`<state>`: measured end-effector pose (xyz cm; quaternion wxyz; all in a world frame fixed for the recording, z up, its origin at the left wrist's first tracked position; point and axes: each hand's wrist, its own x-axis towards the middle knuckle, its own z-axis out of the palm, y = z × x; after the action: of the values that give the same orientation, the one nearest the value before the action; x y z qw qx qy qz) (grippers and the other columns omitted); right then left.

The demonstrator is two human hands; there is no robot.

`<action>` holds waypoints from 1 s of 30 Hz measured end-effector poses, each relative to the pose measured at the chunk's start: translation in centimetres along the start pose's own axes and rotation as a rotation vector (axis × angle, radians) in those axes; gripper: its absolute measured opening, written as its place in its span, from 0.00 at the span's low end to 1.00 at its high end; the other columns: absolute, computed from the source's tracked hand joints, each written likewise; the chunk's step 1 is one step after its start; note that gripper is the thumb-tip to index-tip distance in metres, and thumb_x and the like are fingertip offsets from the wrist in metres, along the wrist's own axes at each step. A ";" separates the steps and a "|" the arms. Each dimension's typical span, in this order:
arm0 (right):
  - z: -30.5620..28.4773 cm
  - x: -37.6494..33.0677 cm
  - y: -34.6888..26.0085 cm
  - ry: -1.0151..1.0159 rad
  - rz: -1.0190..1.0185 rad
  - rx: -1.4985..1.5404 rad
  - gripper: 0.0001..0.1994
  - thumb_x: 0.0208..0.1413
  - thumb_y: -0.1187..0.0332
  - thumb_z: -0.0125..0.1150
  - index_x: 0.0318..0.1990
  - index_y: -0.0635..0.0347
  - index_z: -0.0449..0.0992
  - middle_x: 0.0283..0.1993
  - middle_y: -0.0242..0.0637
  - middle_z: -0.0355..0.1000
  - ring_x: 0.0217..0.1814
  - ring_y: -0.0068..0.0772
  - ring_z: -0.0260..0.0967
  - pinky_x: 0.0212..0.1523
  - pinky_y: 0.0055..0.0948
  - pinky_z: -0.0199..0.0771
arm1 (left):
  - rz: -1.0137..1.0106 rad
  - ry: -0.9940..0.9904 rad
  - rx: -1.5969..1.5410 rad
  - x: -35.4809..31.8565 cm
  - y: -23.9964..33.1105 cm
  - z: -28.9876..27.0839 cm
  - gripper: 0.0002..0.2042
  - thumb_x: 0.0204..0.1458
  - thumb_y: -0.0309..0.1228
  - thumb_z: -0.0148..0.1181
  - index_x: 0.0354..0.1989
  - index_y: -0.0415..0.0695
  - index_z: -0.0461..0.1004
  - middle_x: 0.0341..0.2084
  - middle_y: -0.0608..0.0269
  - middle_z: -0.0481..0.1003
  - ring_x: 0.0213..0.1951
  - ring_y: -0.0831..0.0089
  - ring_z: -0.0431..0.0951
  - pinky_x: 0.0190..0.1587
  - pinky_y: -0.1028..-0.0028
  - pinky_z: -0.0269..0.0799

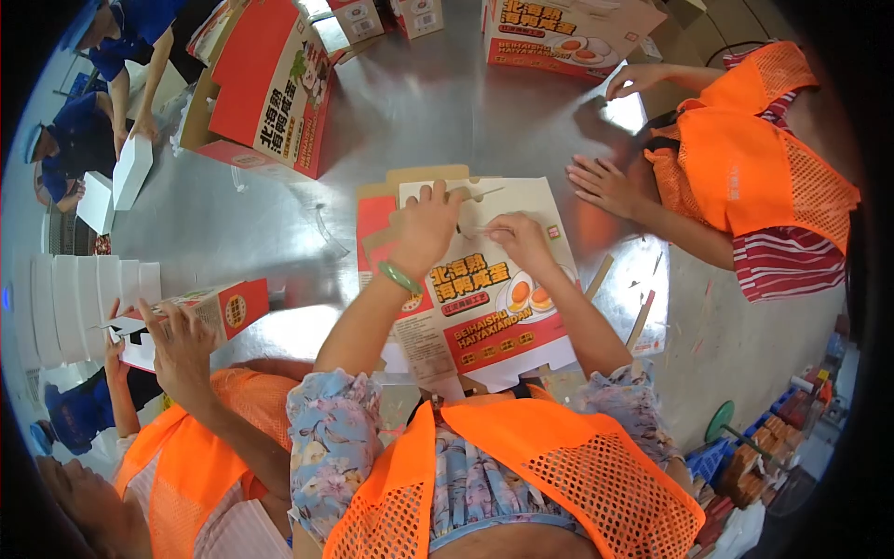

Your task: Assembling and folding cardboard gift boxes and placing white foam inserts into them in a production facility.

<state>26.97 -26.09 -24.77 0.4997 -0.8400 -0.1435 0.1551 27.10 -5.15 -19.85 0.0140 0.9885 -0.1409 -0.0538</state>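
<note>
A flat, unfolded carton blank (pixel 475 298) of printed cardboard lies on the shiny metal surface (pixel 447 112) straight before the person, its far part white, its near part red with a yellow band and a picture of halved eggs. The left hand (pixel 424 228) lies flat on the blank's upper left part, fingers together and pressing down near a brown flap; a green bangle (pixel 400 277) circles that wrist. The right hand (pixel 517 238) rests just beside it, fingertips pinched on a small tab at the blank's white upper middle. Farther off on the surface stands a made-up red and white carton (pixel 270 93) on its side, and another of the same print (pixel 568 33) sits at the far edge. To the right, a co-worker in an orange mesh vest (pixel 745 149) lays both hands on the surface. To the left, another person's hand (pixel 182 340) holds a smaller red and white box (pixel 200 312), beside a stack of white trays (pixel 84 298).
</note>
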 end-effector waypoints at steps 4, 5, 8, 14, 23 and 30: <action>1.8 0.4 0.2 0.215 -0.084 -0.132 0.07 0.53 0.78 0.62 0.39 0.61 0.82 0.39 0.46 0.75 0.39 0.45 0.75 0.42 0.38 0.74 | 0.181 0.176 -0.584 0.4 2.9 1.0 0.22 0.48 0.30 0.65 0.54 0.44 0.73 0.46 0.52 0.77 0.52 0.54 0.75 0.45 0.58 0.72; 1.8 0.5 0.0 0.228 0.036 -0.096 0.08 0.53 0.79 0.62 0.40 0.61 0.82 0.42 0.46 0.74 0.38 0.45 0.75 0.42 0.37 0.75 | 0.175 0.178 -0.581 0.2 3.0 1.9 0.22 0.48 0.30 0.65 0.54 0.44 0.73 0.46 0.52 0.77 0.52 0.54 0.75 0.45 0.58 0.72; 0.7 0.8 1.0 0.239 0.036 0.316 0.10 0.53 0.80 0.63 0.43 0.64 0.77 0.42 0.40 0.72 0.40 0.34 0.76 0.40 0.32 0.75 | -0.013 -0.008 -0.874 1.1 3.6 2.1 0.15 0.53 0.31 0.63 0.48 0.38 0.77 0.31 0.49 0.80 0.35 0.53 0.80 0.42 0.62 0.74; -2.4 3.4 1.8 -0.147 -0.035 0.407 0.10 0.54 0.78 0.64 0.44 0.63 0.75 0.45 0.36 0.72 0.42 0.32 0.75 0.40 0.33 0.76 | -0.203 -0.073 -0.922 0.8 3.4 3.3 0.09 0.52 0.33 0.64 0.31 0.40 0.84 0.25 0.51 0.81 0.30 0.63 0.81 0.37 0.66 0.74; -6.6 6.8 1.8 -0.032 -0.507 -0.583 0.08 0.51 0.68 0.67 0.38 0.56 0.77 0.44 0.38 0.74 0.51 0.44 0.66 0.58 0.45 0.57 | -0.509 -0.080 -0.882 1.5 5.6 1.9 0.10 0.46 0.40 0.65 0.31 0.49 0.86 0.26 0.56 0.82 0.31 0.55 0.82 0.39 0.64 0.77; -6.3 7.4 -0.3 -0.207 -0.157 -0.464 0.06 0.54 0.70 0.65 0.34 0.61 0.75 0.37 0.47 0.77 0.47 0.53 0.72 0.50 0.50 0.67 | -0.488 0.109 -0.623 1.3 7.8 1.9 0.12 0.46 0.40 0.67 0.26 0.42 0.83 0.22 0.53 0.81 0.28 0.56 0.81 0.33 0.61 0.74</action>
<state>36.22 -28.02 -22.51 0.2870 -0.8980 -0.2904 0.1639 26.03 -13.02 -21.49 0.3076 0.9427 0.1219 -0.0433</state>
